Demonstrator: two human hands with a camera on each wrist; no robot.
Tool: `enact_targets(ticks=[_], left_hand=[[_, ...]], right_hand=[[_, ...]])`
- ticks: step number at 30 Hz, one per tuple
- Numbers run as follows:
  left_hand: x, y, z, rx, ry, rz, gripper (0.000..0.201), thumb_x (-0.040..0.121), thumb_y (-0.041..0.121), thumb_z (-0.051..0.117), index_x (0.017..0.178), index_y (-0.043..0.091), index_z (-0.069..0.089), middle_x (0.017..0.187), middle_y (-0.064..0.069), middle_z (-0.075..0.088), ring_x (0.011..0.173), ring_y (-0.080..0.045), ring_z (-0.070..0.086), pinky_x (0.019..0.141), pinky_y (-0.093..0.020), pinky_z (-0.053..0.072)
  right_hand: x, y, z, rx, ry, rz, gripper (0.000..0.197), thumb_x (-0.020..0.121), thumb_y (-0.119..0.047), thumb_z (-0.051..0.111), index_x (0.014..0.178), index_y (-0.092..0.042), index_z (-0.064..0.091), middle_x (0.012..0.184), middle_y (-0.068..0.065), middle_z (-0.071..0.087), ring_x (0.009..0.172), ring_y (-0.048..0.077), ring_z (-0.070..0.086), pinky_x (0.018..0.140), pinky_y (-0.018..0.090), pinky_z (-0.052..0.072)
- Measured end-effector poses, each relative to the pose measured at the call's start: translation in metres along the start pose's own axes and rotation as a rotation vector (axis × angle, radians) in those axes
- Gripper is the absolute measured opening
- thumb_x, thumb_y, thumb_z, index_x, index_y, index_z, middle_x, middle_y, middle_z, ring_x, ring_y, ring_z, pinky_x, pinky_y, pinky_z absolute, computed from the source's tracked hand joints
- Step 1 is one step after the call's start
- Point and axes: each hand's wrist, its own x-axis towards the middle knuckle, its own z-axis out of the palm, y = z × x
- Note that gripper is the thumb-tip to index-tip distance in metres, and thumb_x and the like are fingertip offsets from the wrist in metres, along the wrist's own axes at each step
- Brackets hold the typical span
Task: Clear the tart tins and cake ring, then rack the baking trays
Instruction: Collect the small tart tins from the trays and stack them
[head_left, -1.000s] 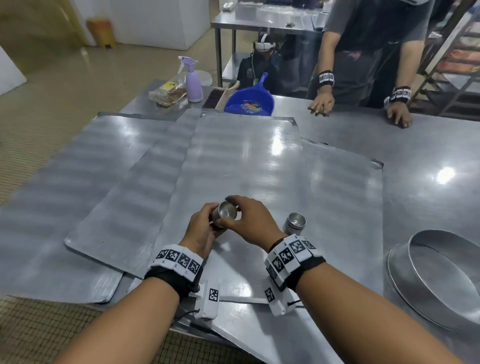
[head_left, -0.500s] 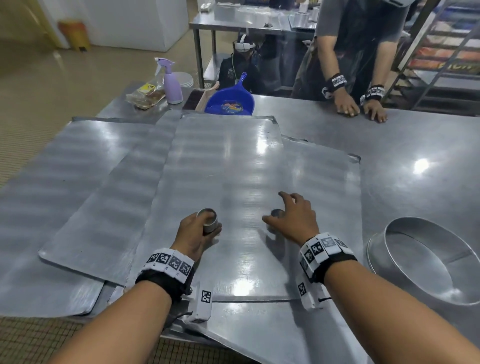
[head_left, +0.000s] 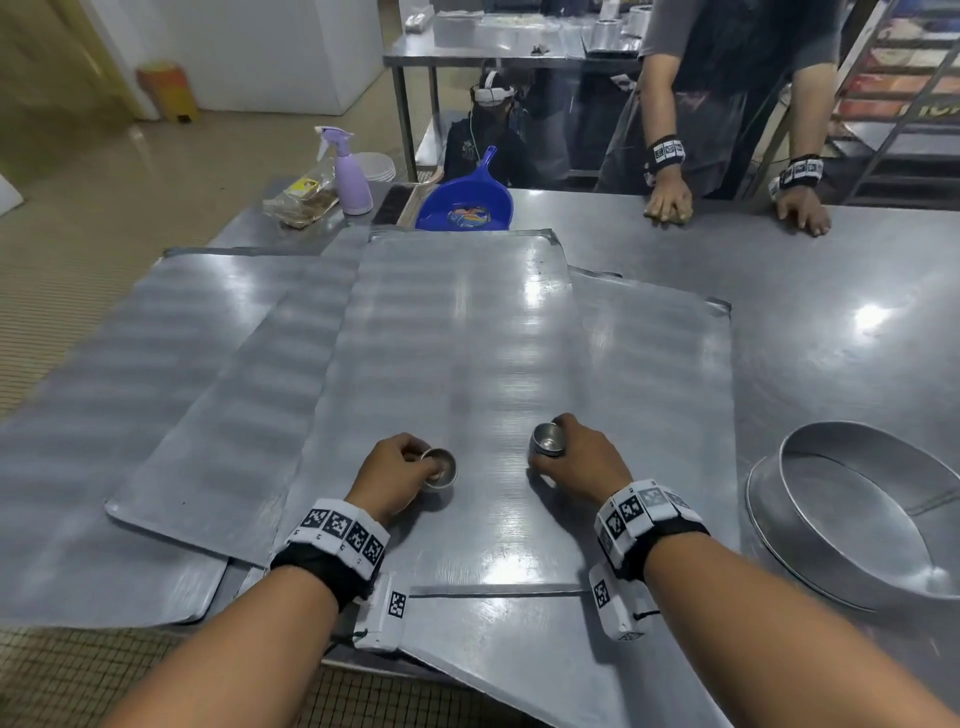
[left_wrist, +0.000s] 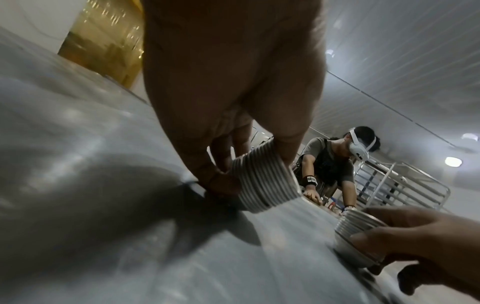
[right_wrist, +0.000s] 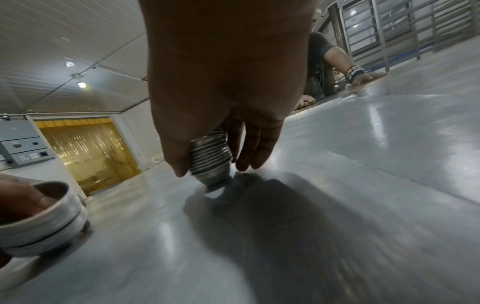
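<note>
Each hand holds a nested stack of small fluted tart tins over the top baking tray (head_left: 467, 338). My left hand (head_left: 397, 470) grips the left stack (head_left: 440, 468), tilted on its side in the left wrist view (left_wrist: 262, 179). My right hand (head_left: 576, 457) grips the right stack (head_left: 546, 440), whose bottom tin touches the tray in the right wrist view (right_wrist: 211, 162). Several flat baking trays (head_left: 218, 415) lie overlapped on the steel table. The wide cake ring (head_left: 862, 519) sits on the table to my right, apart from both hands.
Another person stands across the table with both hands (head_left: 670, 202) resting on it. A blue dustpan (head_left: 465, 205), a purple spray bottle (head_left: 350, 174) and a bagged packet (head_left: 301, 200) sit at the far edge. A tray rack (left_wrist: 400, 185) stands behind that person.
My hands were together on one stack, then parted. The right hand reached right and took hold of the second stack. The left hand kept its stack and tipped it.
</note>
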Motion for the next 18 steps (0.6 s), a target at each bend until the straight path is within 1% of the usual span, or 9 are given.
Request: enact_targets(ticks=[2, 5, 7, 9, 12, 13, 15, 17, 18], left_hand=[[-0.002, -0.004, -0.004, 0.107, -0.011, 0.017, 0.018, 0.083, 0.016, 0.075, 0.101, 0.016, 0.072, 0.096, -0.002, 0.073, 0.096, -0.022, 0.069, 0.083, -0.033, 0.056], [-0.006, -0.006, -0.01, 0.222, 0.018, 0.085, 0.032, 0.089, 0.023, 0.068, 0.12, 0.017, 0.07, 0.115, -0.004, 0.072, 0.107, -0.024, 0.066, 0.095, -0.041, 0.055], [-0.009, -0.005, -0.012, 0.261, 0.03, 0.148, 0.041, 0.092, 0.03, 0.061, 0.131, 0.017, 0.065, 0.127, -0.007, 0.066, 0.114, -0.026, 0.063, 0.099, -0.043, 0.052], [-0.012, -0.002, -0.011, 0.236, -0.008, 0.149, 0.051, 0.087, 0.043, 0.058, 0.133, 0.02, 0.062, 0.131, -0.006, 0.064, 0.116, -0.026, 0.061, 0.099, -0.046, 0.053], [-0.011, 0.001, -0.009, 0.292, -0.087, 0.135, 0.069, 0.079, 0.064, 0.071, 0.133, 0.024, 0.056, 0.125, 0.004, 0.061, 0.112, -0.022, 0.063, 0.101, -0.044, 0.052], [-0.009, 0.003, -0.008, 0.36, -0.114, 0.146, 0.077, 0.073, 0.066, 0.077, 0.133, 0.025, 0.053, 0.122, 0.005, 0.059, 0.111, -0.021, 0.062, 0.1, -0.041, 0.051], [-0.006, 0.005, -0.006, 0.522, -0.146, 0.194, 0.075, 0.07, 0.053, 0.086, 0.129, 0.021, 0.052, 0.12, 0.002, 0.06, 0.109, -0.022, 0.061, 0.094, -0.035, 0.051], [-0.006, 0.009, 0.0, 0.62, -0.145, 0.248, 0.055, 0.075, 0.037, 0.084, 0.118, 0.018, 0.054, 0.115, -0.004, 0.064, 0.105, -0.025, 0.061, 0.086, -0.033, 0.05], [-0.009, 0.012, 0.005, 0.637, -0.154, 0.278, 0.048, 0.077, 0.034, 0.082, 0.113, 0.018, 0.055, 0.112, -0.005, 0.065, 0.101, -0.025, 0.061, 0.083, -0.033, 0.049]], right_hand=[[-0.004, -0.003, 0.004, 0.017, -0.021, -0.019, 0.044, 0.08, -0.042, 0.073, 0.114, -0.021, 0.054, 0.104, 0.001, 0.067, 0.092, 0.021, 0.062, 0.077, 0.033, 0.048], [-0.015, -0.007, 0.009, 0.036, -0.042, -0.043, 0.047, 0.081, -0.038, 0.073, 0.12, -0.022, 0.053, 0.108, 0.002, 0.068, 0.096, 0.022, 0.064, 0.079, 0.032, 0.049], [-0.023, -0.008, 0.012, 0.034, -0.045, -0.057, 0.052, 0.083, -0.034, 0.072, 0.129, -0.022, 0.052, 0.114, 0.002, 0.067, 0.102, 0.023, 0.063, 0.082, 0.031, 0.047], [-0.031, -0.007, 0.013, 0.018, -0.046, -0.062, 0.051, 0.082, -0.031, 0.072, 0.129, -0.021, 0.054, 0.115, 0.001, 0.067, 0.104, 0.023, 0.062, 0.083, 0.031, 0.047], [-0.044, 0.0, 0.014, 0.028, -0.036, -0.028, 0.046, 0.08, -0.028, 0.073, 0.121, -0.02, 0.055, 0.109, 0.0, 0.065, 0.099, 0.021, 0.061, 0.079, 0.029, 0.044], [-0.049, 0.003, 0.014, 0.031, -0.032, -0.016, 0.044, 0.08, -0.027, 0.073, 0.12, -0.02, 0.055, 0.106, -0.001, 0.064, 0.097, 0.021, 0.06, 0.077, 0.028, 0.042], [-0.06, 0.011, 0.014, 0.04, -0.018, 0.003, 0.042, 0.081, -0.026, 0.073, 0.117, -0.02, 0.054, 0.1, -0.004, 0.061, 0.093, 0.02, 0.059, 0.076, 0.027, 0.04], [-0.071, 0.02, 0.013, 0.055, 0.002, 0.024, 0.042, 0.08, -0.026, 0.074, 0.117, -0.021, 0.054, 0.098, -0.004, 0.06, 0.089, 0.019, 0.058, 0.076, 0.027, 0.041], [-0.076, 0.026, 0.012, 0.065, 0.012, 0.039, 0.043, 0.08, -0.026, 0.075, 0.117, -0.022, 0.054, 0.098, -0.004, 0.06, 0.089, 0.019, 0.057, 0.076, 0.027, 0.041]])
